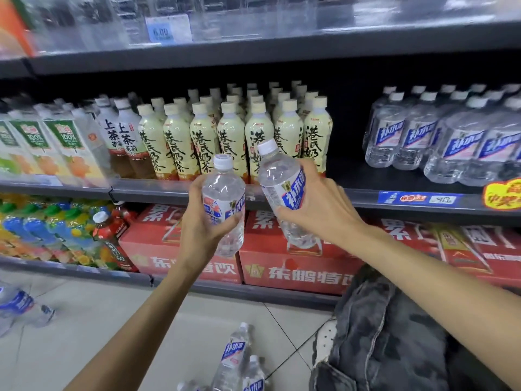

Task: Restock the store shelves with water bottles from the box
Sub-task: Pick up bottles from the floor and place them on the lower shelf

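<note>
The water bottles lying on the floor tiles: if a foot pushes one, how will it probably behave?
The water bottles lie on their sides on smooth floor tiles, so a pushed one would likely roll. They look full and capped, so probably heavy for their size and fairly firm. The thin clear plastic may still dent a little.

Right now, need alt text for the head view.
Each hand grips a clear water bottle in front of store shelves: left hand holds the left bottle upright, right hand holds the right bottle tilted. Matching bottles fill the shelf at right; more lie on the floor.
</note>
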Demonstrator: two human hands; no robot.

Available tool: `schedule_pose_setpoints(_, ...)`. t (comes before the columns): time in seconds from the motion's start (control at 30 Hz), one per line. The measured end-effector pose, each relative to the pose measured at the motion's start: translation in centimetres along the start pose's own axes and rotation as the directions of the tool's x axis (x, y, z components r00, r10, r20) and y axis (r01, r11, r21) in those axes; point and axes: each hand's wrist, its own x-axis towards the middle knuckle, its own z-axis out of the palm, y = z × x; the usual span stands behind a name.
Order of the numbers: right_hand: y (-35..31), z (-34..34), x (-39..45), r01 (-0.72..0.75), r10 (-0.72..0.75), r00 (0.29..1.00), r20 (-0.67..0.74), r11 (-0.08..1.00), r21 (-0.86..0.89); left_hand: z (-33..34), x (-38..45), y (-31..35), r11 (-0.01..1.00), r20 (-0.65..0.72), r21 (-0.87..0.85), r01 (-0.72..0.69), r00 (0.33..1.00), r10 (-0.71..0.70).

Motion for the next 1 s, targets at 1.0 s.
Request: schedule_pose_setpoints(1.0,21.8,-14.7,0.7,-0.29,0.365,0.847,-0.387,0.927,0.237,24.4,9.9,15.1,0.98,0.243,-0.127,-0.155,0.953,0.182)
